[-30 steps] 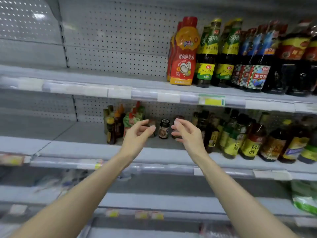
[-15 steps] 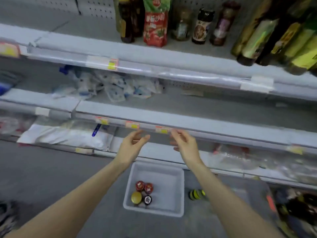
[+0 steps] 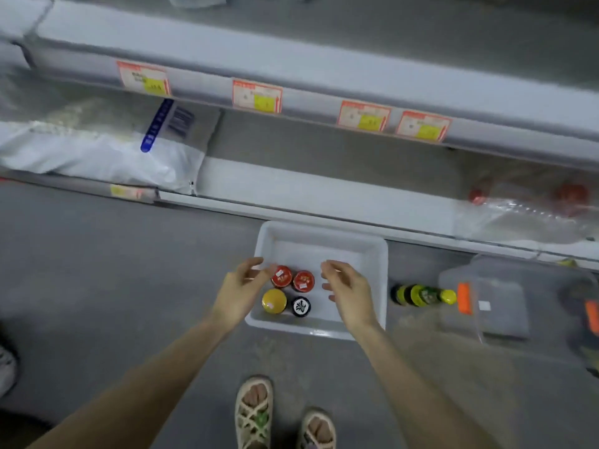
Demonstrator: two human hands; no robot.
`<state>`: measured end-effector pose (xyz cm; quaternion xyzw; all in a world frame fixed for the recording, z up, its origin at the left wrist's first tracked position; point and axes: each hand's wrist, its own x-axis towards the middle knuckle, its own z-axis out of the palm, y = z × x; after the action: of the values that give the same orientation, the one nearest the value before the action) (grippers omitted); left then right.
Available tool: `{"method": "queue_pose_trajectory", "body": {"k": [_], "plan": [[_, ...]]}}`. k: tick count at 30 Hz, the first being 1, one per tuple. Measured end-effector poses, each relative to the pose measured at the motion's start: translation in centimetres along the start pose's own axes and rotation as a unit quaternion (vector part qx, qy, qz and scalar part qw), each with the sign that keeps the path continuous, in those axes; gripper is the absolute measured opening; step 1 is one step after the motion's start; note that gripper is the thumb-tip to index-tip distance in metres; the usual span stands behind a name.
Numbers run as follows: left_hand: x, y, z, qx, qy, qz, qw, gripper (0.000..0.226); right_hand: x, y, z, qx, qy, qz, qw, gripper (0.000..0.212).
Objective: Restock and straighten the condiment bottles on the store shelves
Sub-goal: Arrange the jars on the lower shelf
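Both hands have dropped from the shelf edge to the white bin (image 3: 327,251) on the floor, and the view has tipped down with them, so the upper bottle rows are out of sight. Left hand (image 3: 241,286) hangs over the bin's left edge with fingers loosely curled and thumb apart, holding nothing; its fingertips lie just beside the first red-lidded jar (image 3: 282,276), and whether they touch it cannot be told. Right hand (image 3: 348,290) hovers over the bin's middle, fingers likewise relaxed and spread, with nothing in it.

Four jars stand upright in the bin's near left corner, packed in a square: the second red-lidded jar (image 3: 303,281) just right of the first, a yellow-lidded jar (image 3: 274,300) and a black-lidded jar (image 3: 301,306) in front of them. On the floor just beyond the bin's right edge, a dark bottle with a yellow cap (image 3: 421,295) lies on its side, beside a clear plastic box (image 3: 492,306) with an orange latch.

Along the front edge of the shelf (image 3: 324,76) above sit price tags (image 3: 257,96). A white sack (image 3: 97,153) lies at the left end of the bottom shelf. Two sandalled feet (image 3: 254,413) stand near the bottom edge.
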<state>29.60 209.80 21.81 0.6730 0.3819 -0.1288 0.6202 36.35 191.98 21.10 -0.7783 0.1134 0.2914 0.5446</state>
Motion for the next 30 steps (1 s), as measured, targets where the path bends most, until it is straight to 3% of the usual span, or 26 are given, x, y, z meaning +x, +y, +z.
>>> {"method": "queue_pose_trajectory", "body": {"k": [5, 9, 13, 19, 23, 30], "plan": [[6.3, -7.9, 1.9, 0.000, -0.003, -0.047, 0.999, 0.063, 5.1, 8.6, 2.7, -0.008, 0.010, 0.034, 0.999, 0.003], [11.5, -13.9, 4.0, 0.014, -0.013, -0.060, 0.998, 0.052, 9.6, 15.1, 4.3, -0.029, 0.002, 0.058, 0.998, 0.029], [16.4, -18.4, 6.0, 0.019, -0.001, -0.057, 0.998, 0.063, 13.7, 19.7, 5.8, -0.027, -0.002, 0.082, 0.996, 0.054], [22.0, -23.1, 7.7, 0.016, -0.008, -0.044, 0.999, 0.075, 19.0, 24.8, 7.8, -0.021, -0.029, 0.070, 0.997, 0.056], [23.9, -24.7, 8.1, 0.019, -0.017, -0.027, 0.999, 0.068, 20.7, 27.3, 8.6, -0.007, -0.036, 0.066, 0.997, 0.059], [25.1, -24.8, 8.4, 0.017, -0.031, 0.012, 0.999, 0.053, 21.7, 28.3, 9.0, 0.051, -0.014, 0.054, 0.997, 0.046]]}}
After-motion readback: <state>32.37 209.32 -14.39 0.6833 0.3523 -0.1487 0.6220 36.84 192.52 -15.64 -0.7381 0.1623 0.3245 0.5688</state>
